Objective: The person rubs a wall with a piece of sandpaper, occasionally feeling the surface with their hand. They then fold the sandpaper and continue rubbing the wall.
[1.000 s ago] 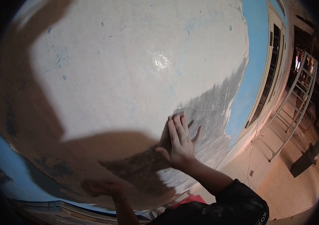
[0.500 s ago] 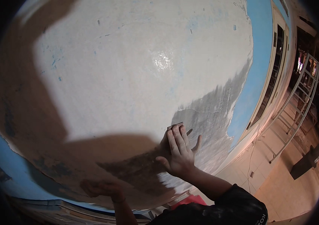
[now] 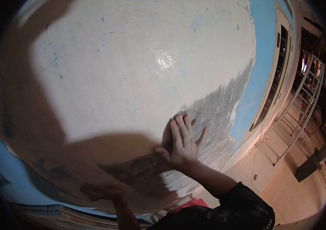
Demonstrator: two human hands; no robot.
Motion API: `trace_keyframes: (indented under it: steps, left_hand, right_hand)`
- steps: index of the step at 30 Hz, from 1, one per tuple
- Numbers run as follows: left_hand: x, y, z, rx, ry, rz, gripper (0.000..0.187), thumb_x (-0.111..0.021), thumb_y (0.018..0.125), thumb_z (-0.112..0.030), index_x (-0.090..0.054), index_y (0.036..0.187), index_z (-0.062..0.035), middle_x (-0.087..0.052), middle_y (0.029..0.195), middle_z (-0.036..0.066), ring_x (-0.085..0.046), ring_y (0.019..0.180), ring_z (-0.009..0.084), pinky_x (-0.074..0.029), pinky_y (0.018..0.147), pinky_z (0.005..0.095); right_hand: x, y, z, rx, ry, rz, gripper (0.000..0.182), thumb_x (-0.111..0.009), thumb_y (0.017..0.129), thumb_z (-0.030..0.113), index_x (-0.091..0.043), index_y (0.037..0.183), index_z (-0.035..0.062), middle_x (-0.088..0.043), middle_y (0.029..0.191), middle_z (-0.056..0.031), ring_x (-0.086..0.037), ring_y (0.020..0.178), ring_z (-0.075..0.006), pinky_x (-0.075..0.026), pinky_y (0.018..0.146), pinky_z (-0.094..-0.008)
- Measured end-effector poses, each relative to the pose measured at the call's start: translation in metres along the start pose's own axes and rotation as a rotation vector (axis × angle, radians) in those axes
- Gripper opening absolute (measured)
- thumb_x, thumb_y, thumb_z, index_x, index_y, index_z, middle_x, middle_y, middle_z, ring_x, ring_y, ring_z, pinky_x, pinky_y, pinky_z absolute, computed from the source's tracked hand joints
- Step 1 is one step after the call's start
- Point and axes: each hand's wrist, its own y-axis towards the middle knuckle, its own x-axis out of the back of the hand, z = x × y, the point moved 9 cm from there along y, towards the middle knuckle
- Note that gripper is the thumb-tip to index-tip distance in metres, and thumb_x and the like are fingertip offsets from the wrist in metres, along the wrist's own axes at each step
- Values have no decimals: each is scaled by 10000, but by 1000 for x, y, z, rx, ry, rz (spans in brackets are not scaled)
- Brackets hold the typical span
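Observation:
My right hand (image 3: 183,147) lies against the wall (image 3: 105,76), its middle fingers together and its thumb and little finger spread. Under those fingertips a thin brown edge shows, looking like a piece of sandpaper (image 3: 185,114) pressed to the surface; most of it is hidden. Around the hand the wall is pale, with a dark grey, streaked patch (image 3: 216,103) to its right. Lower left, in shadow, my left hand (image 3: 103,191) is loosely curled in front of the wall. Whether anything is inside its fingers I cannot make out.
Blue paint (image 3: 260,57) borders the pale area at the right, beside a window frame (image 3: 274,80). A metal ladder-like frame (image 3: 305,103) leans at the far right over the tiled floor (image 3: 247,172). Something pink (image 3: 191,204) lies low by the wall. A thin cable runs along the floor.
My right hand has slid slightly up the wall, and less of the brown edge shows at its fingertips. The left hand has barely moved; the view has shifted a little.

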Motion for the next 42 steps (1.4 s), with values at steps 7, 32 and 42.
trace_keyframes:
  steps: [7, 32, 42]
  left_hand:
    - [1, 4, -2, 6, -24, -16, 549, -193, 960, -345, -306, 1275, 91, -222, 1332, 229, -233, 1252, 373, -220, 1018, 501]
    - [-1, -3, 4, -2, 5, -8, 550, -191, 961, -352, -311, 1276, 82, -272, 1326, 229, -252, 1243, 366, -220, 1005, 491]
    - [1, 4, -4, -19, 13, -25, 541, -177, 965, -339, -311, 1273, 86, -268, 1316, 223, -265, 1230, 367, -225, 1008, 487]
  right_hand:
    - [-5, -21, 1, 68, -72, 115, 795, -408, 817, 633, -389, 1321, 19, -331, 1398, -157, -274, 1325, -286, 83, 990, -627]
    - [-8, -24, -4, 3, -8, 47, 678, -421, 821, 602, -474, 1284, 109, -377, 1385, -69, -321, 1299, -239, -5, 990, -636]
    - [-9, -22, -7, 16, -16, 76, 693, -436, 809, 612, -481, 1277, 103, -387, 1374, -81, -302, 1307, -257, -5, 995, -631]
